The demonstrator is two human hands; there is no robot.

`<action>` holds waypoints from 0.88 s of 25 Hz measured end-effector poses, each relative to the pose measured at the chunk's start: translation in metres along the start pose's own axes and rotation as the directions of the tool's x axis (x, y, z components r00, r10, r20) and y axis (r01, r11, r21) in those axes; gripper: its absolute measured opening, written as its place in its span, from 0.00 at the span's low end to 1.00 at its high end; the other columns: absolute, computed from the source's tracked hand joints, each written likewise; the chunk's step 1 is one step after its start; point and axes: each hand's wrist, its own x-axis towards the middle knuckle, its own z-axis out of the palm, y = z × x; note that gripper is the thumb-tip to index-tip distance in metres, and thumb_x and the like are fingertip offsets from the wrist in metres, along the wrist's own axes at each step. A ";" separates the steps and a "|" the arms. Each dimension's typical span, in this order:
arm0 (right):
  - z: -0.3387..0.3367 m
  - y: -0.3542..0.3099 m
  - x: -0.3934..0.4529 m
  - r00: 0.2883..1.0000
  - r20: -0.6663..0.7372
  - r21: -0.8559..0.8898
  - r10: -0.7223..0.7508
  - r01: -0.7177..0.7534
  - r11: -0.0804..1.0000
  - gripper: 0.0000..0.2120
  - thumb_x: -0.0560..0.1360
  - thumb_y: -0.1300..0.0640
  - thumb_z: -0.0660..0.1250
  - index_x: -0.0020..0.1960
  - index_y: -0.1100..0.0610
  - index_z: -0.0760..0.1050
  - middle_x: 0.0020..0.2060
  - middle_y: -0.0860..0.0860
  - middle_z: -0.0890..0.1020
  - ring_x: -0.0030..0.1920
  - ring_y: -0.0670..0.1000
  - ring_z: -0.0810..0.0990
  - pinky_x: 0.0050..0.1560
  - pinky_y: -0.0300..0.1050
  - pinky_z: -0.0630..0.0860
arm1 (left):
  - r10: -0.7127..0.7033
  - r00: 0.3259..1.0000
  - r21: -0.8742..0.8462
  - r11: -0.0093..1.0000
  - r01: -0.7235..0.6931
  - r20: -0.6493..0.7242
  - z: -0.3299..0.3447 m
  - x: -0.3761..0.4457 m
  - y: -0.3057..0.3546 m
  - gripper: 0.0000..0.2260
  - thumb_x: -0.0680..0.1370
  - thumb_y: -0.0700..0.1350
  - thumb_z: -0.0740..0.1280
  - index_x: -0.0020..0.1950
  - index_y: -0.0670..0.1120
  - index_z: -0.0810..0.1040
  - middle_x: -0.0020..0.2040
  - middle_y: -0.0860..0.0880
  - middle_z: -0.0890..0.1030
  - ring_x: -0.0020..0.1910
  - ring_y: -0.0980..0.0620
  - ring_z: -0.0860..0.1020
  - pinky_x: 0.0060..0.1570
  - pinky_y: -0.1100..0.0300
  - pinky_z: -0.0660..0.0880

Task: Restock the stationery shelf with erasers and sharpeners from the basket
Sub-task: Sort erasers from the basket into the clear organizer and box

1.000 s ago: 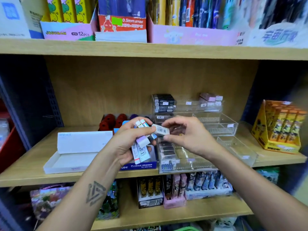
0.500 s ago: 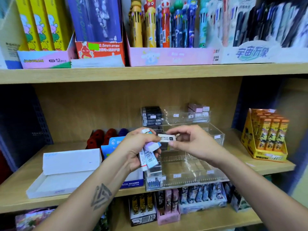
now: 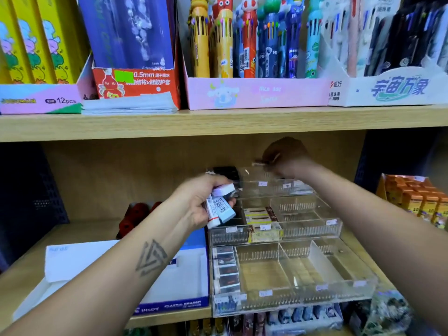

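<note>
Erasers in white and pale-blue sleeves (image 3: 219, 207) are sitting bunched in your left hand (image 3: 197, 202), which is gripping them just left of the clear acrylic tiered organiser (image 3: 312, 291) on the wooden shelf (image 3: 29, 267). Your right hand (image 3: 284, 154) is reaching over the organiser's back tier, fingers pinching a small blurred item; what it is, you cannot tell.
</note>
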 end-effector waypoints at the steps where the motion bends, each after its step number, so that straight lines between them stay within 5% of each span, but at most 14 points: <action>1: 0.005 0.000 0.013 0.997 0.074 0.019 -0.007 0.005 1.000 0.04 0.72 0.57 0.75 0.47 0.54 0.85 0.40 0.48 0.84 0.41 0.47 0.81 0.41 0.36 0.77 | -0.006 1.000 -0.008 1.000 0.006 -0.004 -0.003 0.003 0.001 0.08 0.77 0.35 0.67 0.39 0.41 0.75 0.28 0.43 0.79 0.26 0.48 0.77 0.21 0.64 0.74; 3: 0.021 0.004 0.035 0.966 0.255 0.132 0.035 -0.070 0.989 0.05 0.69 0.62 0.77 0.45 0.58 0.85 0.32 0.49 0.80 0.28 0.46 0.76 0.27 0.36 0.73 | -0.014 1.000 -0.020 1.000 0.013 -0.008 -0.007 0.008 0.001 0.07 0.77 0.35 0.67 0.40 0.41 0.75 0.30 0.42 0.79 0.30 0.47 0.76 0.22 0.64 0.74; 7: 0.040 0.009 0.055 0.846 0.522 0.131 0.107 -0.203 0.970 0.10 0.69 0.69 0.75 0.47 0.58 0.86 0.43 0.53 0.86 0.40 0.51 0.83 0.41 0.45 0.82 | -0.015 1.000 -0.029 0.999 0.015 -0.005 -0.012 0.016 0.002 0.06 0.77 0.34 0.67 0.41 0.41 0.74 0.34 0.41 0.77 0.32 0.47 0.75 0.23 0.63 0.76; 10: 0.044 0.011 0.051 0.846 0.521 0.204 0.113 -0.252 0.946 0.12 0.75 0.72 0.68 0.50 0.59 0.85 0.46 0.54 0.85 0.38 0.48 0.82 0.32 0.36 0.76 | -0.024 1.000 -0.034 0.999 0.023 -0.008 -0.012 0.021 0.000 0.07 0.77 0.34 0.67 0.40 0.41 0.74 0.35 0.41 0.77 0.33 0.47 0.75 0.23 0.63 0.76; 15: 0.054 0.003 0.049 0.858 0.498 0.244 0.122 -0.274 0.930 0.07 0.78 0.57 0.68 0.49 0.52 0.86 0.60 0.49 0.80 0.56 0.52 0.81 0.47 0.42 0.82 | -0.035 0.999 -0.061 0.998 0.034 -0.008 -0.010 0.021 -0.003 0.07 0.77 0.36 0.67 0.39 0.39 0.74 0.34 0.41 0.77 0.33 0.47 0.75 0.22 0.63 0.76; 18: 0.054 -0.001 0.045 0.858 0.503 0.201 0.104 -0.233 0.952 0.13 0.80 0.61 0.64 0.46 0.51 0.87 0.62 0.49 0.78 0.57 0.52 0.79 0.43 0.40 0.81 | -0.043 0.999 -0.063 0.997 0.043 -0.010 -0.009 0.020 -0.004 0.07 0.77 0.35 0.67 0.39 0.39 0.75 0.33 0.41 0.78 0.32 0.47 0.76 0.22 0.63 0.76; 22: 0.039 -0.006 0.036 0.882 0.470 0.144 0.028 -0.108 0.984 0.17 0.80 0.66 0.59 0.55 0.53 0.84 0.60 0.51 0.80 0.53 0.53 0.82 0.50 0.46 0.83 | -0.069 0.998 -0.060 0.996 0.069 0.003 -0.007 0.020 -0.002 0.06 0.77 0.38 0.67 0.42 0.40 0.74 0.30 0.40 0.79 0.31 0.46 0.76 0.22 0.62 0.76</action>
